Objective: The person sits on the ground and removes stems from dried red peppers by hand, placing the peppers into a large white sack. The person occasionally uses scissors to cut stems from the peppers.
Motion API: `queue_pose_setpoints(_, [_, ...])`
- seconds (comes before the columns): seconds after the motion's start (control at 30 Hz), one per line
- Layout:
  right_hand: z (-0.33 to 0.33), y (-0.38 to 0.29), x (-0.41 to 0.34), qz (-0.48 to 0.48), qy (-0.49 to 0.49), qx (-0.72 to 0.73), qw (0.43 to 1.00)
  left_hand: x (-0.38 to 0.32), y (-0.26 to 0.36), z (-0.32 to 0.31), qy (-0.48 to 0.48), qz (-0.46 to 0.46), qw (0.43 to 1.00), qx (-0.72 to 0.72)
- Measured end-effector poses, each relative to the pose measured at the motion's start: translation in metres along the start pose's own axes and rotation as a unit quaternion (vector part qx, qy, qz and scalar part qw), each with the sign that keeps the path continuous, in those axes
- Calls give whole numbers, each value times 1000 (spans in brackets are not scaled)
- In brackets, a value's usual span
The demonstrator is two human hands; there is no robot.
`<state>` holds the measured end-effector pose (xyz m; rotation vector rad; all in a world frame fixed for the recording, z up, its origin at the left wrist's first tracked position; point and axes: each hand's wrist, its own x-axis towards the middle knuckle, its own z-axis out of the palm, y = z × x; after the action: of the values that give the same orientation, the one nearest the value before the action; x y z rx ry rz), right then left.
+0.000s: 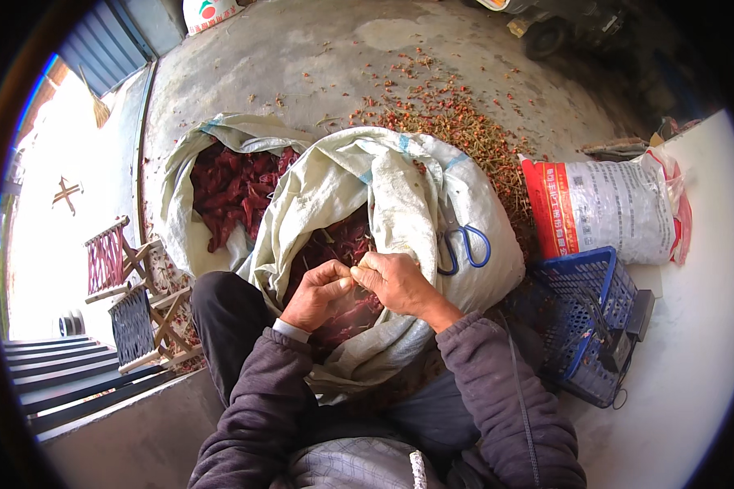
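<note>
My left hand [322,293] and my right hand [397,282] meet at the fingertips, thumbs and forefingers pinched together. Anything between them is too small or hidden to make out. Both are over the opening of a white woven sack [489,202], its mouth rolled back. Inside lie dark red dried pods, apparently chilli peppers [342,244], partly covered by my hands. Blue-handled scissors [478,246] hang at the sack's right side, their blades hardly visible. To the left, a second woven sack [180,202] holds more dark red dried pods [238,183].
Red and yellowish stem scraps [459,122] cover the concrete floor beyond the sacks. On the right are a printed plastic sack [611,205] and a blue plastic basket [578,269] with a black adapter and cable. Folding stools [137,324] stand left, near a dark slatted grille [67,373].
</note>
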<state>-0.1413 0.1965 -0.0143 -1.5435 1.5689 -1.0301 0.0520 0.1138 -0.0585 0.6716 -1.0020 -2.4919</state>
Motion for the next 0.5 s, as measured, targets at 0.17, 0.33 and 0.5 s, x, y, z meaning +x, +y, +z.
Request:
queue_pose_setpoints(0.17, [12, -6, -6, 222, -59, 417, 879, 0, 4, -4, -57, 28, 997, -37])
queue_pose_setpoints(0.33, [13, -18, -5, 195, -39, 516, 833, 3, -8, 2, -81, 47, 982, -164])
queue_pose_setpoints(0.5, [-25, -15, 8, 112, 104, 569, 808, 10, 7, -1, -49, 99, 979, -170])
